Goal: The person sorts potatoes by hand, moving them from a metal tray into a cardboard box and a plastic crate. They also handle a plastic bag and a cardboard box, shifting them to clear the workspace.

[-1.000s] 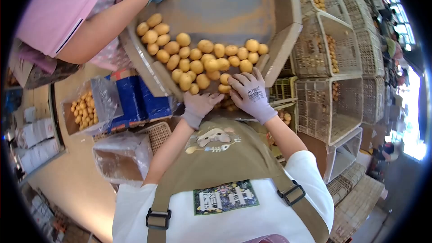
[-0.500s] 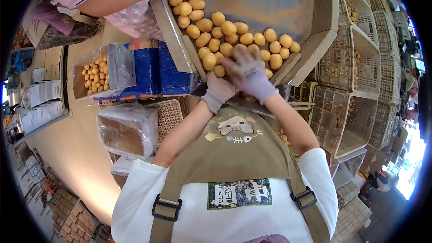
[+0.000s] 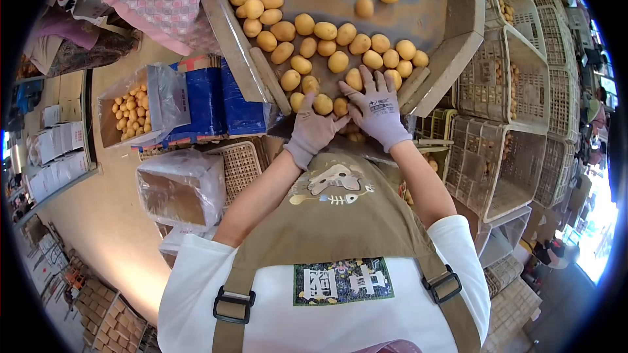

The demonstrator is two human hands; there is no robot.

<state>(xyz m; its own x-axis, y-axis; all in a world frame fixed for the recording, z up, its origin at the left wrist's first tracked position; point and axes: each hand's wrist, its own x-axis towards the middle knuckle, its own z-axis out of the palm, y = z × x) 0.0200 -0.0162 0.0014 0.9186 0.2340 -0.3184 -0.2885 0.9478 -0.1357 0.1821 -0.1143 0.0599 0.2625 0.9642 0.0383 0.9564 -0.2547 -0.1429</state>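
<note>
Several yellow potatoes point(image 3: 338, 61) lie in the lower part of a wide sorting tray point(image 3: 456, 55) with raised sides. My left hand point(image 3: 313, 132), in a pale glove, rests at the tray's narrow mouth, its fingers apart beside a potato point(image 3: 322, 104). To its right, my right hand point(image 3: 377, 108) wears a similar glove with dark print. Its fingers are spread over the tray, touching or just beside a potato point(image 3: 354, 79) near the fingertips. More potatoes show partly below the mouth, between my wrists.
On the left, a lined box point(image 3: 173, 108) holds potatoes beside blue-wrapped boxes point(image 3: 242, 108). A plastic-lined carton point(image 3: 180, 189) stands below them. Stacked plastic crates point(image 3: 497, 170) line the right side. A co-worker's patterned apron point(image 3: 163, 0) is at upper left.
My hands have moved apart, and the right one has stopped blurring and spread its fingers. Two potatoes now lie farther up the tray. The co-worker's arm and blue glove have left view.
</note>
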